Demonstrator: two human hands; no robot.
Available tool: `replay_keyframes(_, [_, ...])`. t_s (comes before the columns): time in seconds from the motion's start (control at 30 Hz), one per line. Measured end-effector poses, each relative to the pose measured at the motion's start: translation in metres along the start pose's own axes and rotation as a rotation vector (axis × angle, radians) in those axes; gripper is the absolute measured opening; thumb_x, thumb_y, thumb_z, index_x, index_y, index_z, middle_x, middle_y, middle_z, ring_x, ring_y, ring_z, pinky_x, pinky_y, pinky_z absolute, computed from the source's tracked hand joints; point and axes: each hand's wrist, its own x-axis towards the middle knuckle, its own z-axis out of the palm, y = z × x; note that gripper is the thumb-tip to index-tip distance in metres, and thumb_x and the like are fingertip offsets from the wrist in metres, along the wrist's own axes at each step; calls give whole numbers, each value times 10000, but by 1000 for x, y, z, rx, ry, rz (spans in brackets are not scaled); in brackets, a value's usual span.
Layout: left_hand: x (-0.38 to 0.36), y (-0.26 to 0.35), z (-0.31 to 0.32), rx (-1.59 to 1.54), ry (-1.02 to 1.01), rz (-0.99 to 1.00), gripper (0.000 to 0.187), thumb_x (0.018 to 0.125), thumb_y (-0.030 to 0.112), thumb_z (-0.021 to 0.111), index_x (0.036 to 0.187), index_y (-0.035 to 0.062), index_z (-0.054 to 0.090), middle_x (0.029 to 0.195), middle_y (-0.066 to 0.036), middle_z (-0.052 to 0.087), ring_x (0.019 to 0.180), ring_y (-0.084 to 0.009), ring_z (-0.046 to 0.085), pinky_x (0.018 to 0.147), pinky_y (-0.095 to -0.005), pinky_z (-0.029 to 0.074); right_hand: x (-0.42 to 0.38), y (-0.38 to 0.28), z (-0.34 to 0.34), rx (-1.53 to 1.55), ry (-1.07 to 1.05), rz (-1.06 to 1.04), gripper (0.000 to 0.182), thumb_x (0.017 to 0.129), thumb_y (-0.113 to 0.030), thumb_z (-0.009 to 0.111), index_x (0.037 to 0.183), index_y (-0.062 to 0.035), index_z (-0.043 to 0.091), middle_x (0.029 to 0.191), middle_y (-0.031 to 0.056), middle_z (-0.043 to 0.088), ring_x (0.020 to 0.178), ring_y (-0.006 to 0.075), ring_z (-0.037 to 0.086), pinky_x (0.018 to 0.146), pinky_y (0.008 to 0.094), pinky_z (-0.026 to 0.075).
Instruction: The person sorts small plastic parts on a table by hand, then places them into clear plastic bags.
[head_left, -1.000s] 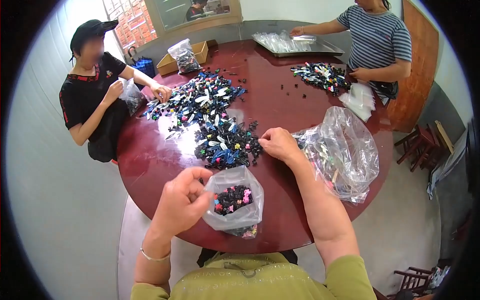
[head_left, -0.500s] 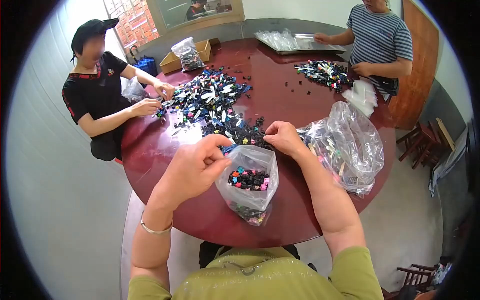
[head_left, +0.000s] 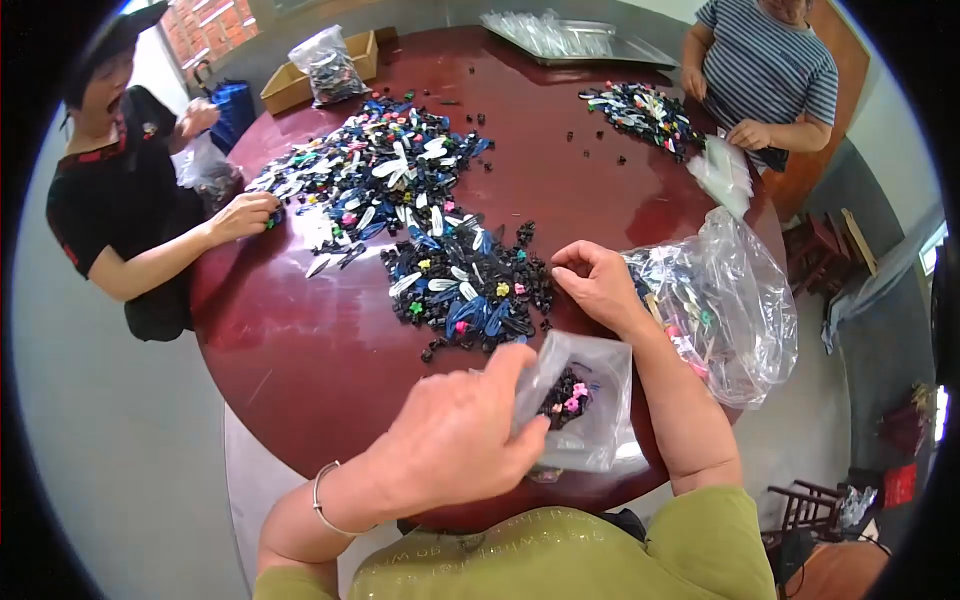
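A clear plastic bag [head_left: 607,445] stands at the table's near edge, its mouth facing up, with small black and pink hair clips [head_left: 570,398] inside. My left hand [head_left: 450,430] is at its left rim, index finger and thumb spread apart, the thumb by the opening. At the right edge of a big mixed pile of hair clips [head_left: 450,275] is my right hand [head_left: 595,285], thumb and index finger curled together. Whatever those fingertips may hold is hidden. The pile mixes small black claw clips, coloured flower pieces, and white and navy snap clips.
A large clear bag of clips [head_left: 745,310] lies beside my right forearm. Two people work across the table, one near a smaller clip pile [head_left: 645,115] and flat plastic bags [head_left: 722,178]. A metal tray [head_left: 620,50] and a cardboard box [head_left: 285,90] stand at the back.
My view has shifted. My left hand has moved down and right to the bag's rim, its fingers spreading. The bag sits further right and tilts differently. My right hand stays by the pile.
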Motion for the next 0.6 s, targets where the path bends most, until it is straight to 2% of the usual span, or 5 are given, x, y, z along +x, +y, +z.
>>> replay_keyframes(0.1, [-1, -5, -2, -144, -159, -16, 505, 831, 231, 655, 1197, -40, 437, 592, -205, 606, 544, -396, 624, 515, -488, 497, 3, 4, -7, 99, -11, 107, 184, 803, -78, 642, 965, 4, 671, 864, 101, 681, 760, 172, 639, 689, 285, 506])
replay_keyframes(0.2, [-3, -10, -13, -77, -266, -46, 540, 830, 290, 682, 1176, -60, 461, 573, -188, 605, 503, -365, 621, 462, -460, 484, 2, 7, -6, 26, 13, 15, 149, 829, -64, 662, 956, 14, 666, 800, 1, 643, 668, 37, 546, 594, 208, 446])
replay_keyframes(0.3, [12, -5, -24, 27, -156, -36, 520, 799, 342, 740, 1108, -26, 542, 572, -114, 618, 508, -313, 631, 474, -406, 490, -2, -7, -5, -54, -13, -5, 171, 787, -86, 683, 941, -13, 674, 832, 80, 642, 696, 165, 616, 642, 295, 498])
replay_keyframes(0.43, [40, -6, -14, 7, 129, 48, 378, 794, 306, 747, 999, 13, 623, 633, -110, 641, 589, -298, 658, 536, -384, 512, -2, -9, 1, -91, 25, -86, 133, 769, -67, 703, 895, -32, 680, 787, 67, 615, 611, 152, 592, 579, 277, 480])
replay_keyframes(0.6, [33, -19, 2, -248, 11, -26, 200, 810, 202, 702, 869, 14, 670, 688, -139, 653, 621, -297, 662, 567, -372, 519, -3, -10, 2, -90, 46, -160, 115, 762, -42, 701, 876, -37, 682, 774, 55, 611, 590, 139, 583, 556, 262, 468])
